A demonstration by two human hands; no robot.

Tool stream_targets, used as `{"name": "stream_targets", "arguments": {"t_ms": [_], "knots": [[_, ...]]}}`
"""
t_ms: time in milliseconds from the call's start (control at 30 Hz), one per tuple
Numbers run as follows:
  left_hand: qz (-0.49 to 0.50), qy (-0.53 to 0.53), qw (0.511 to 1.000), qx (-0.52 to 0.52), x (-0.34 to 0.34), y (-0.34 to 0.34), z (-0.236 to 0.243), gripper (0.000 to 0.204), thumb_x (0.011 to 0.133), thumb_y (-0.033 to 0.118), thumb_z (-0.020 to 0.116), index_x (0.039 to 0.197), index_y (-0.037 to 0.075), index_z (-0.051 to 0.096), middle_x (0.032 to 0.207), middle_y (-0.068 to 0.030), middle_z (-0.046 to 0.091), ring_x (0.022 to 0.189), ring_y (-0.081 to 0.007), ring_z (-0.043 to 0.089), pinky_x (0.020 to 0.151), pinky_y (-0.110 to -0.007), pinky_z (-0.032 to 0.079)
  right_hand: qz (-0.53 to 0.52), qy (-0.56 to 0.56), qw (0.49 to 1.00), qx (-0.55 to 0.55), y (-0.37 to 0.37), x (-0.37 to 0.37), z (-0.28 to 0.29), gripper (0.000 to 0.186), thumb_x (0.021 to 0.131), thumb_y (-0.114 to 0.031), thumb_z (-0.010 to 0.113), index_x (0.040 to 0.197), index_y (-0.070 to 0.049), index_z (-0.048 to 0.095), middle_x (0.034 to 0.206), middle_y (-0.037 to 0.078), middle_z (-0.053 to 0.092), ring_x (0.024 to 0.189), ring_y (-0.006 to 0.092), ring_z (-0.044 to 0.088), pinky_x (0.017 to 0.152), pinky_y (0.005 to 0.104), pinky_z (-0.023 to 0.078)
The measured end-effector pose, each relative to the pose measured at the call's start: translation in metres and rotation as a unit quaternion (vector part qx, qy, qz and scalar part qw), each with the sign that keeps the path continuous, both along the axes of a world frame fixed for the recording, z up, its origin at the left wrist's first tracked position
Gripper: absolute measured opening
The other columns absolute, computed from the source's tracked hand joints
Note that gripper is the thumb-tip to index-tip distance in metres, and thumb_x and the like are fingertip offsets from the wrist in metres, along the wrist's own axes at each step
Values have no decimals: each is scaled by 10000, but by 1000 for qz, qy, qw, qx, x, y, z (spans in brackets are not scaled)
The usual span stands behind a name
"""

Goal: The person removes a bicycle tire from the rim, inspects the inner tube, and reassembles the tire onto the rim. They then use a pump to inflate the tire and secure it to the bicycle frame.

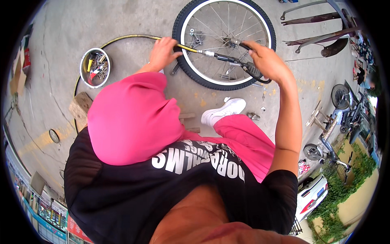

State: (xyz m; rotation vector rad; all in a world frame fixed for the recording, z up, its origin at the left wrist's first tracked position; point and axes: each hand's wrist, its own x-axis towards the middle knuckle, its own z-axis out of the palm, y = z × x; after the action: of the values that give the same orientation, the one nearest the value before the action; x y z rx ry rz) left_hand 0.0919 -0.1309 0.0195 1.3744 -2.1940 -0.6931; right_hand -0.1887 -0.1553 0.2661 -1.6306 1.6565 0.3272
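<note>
A bicycle wheel (pixel 227 9) with a black tyre and white rim lies flat on the concrete. Across it lies a black-and-silver air inflator (pixel 222 57), joined to a yellow hose (pixel 134 35). My left hand (pixel 162 53) curls its fingers over that hose at the tyre's left edge, thumb apart. My right hand (pixel 266 63) grips the inflator's black hose near the wheel's hub (pixel 230 42), partly covering the tool. My white shoe (pixel 223 110) is just below the wheel.
A metal bucket of tools (pixel 94 80) and wooden block (pixel 80 106) sit at left. Bicycle forks and frame parts (pixel 308 42) lie upper right. Scooters and bicycles (pixel 337 114), a white car (pixel 313 195) and a seated person (pixel 365 81) are at right.
</note>
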Motion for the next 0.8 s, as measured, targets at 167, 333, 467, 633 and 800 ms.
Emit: {"name": "stream_targets", "arguments": {"t_ms": [167, 333, 467, 633, 800], "knots": [[-179, 2, 984, 10, -22, -8, -14, 294, 727, 66, 650, 1018, 83, 623, 917, -56, 565, 947, -247, 520, 867, -382, 356, 17, -58, 998, -16, 14, -5, -26, 346, 930, -190, 418, 1242, -73, 510, 1135, 210, 588, 1066, 380, 542, 905, 415, 423], [-256, 11, 964, 74, -16, 9, -20, 233, 729, 53, 641, 961, 72, 623, 895, -56, 561, 930, -252, 526, 836, -378, 360, 52, -67, 996, 2, -8, 26, -55, 327, 913, -217, 437, 1164, -25, 521, 1075, 229, 604, 1013, 386, 568, 876, 438, 440], [-146, 110, 978, 96, -23, 15, -17, 226, 726, 69, 675, 940, 44, 608, 898, -95, 551, 915, -290, 524, 805, -399, 391, 107, 50, 991, -66, -19, 52, -113, 306, 898, -234, 475, 1051, 27, 519, 958, 240, 635, 923, 391, 608, 805, 461, 472], [196, 114, 965, 131, -26, 6, -34, 466, 706, 174, 764, 1057, -30, 534, 909, -171, 544, 913, -293, 554, 795, -386, 462, 112, 92, 986, -86, -11, 67, -159, 353, 879, -264, 524, 1072, 29, 475, 870, 224, 655, 864, 381, 632, 754, 470, 490], [195, 239, 859, 410, -24, -18, -47, 645, 711, 182, 776, 1198, -97, 458, 1052, -218, 603, 966, -229, 600, 777, -326, 501, 144, 67, 983, -91, -11, 64, -179, 380, 862, -268, 539, 1088, 25, 455, 878, 219, 658, 866, 370, 635, 753, 469, 490]]}}
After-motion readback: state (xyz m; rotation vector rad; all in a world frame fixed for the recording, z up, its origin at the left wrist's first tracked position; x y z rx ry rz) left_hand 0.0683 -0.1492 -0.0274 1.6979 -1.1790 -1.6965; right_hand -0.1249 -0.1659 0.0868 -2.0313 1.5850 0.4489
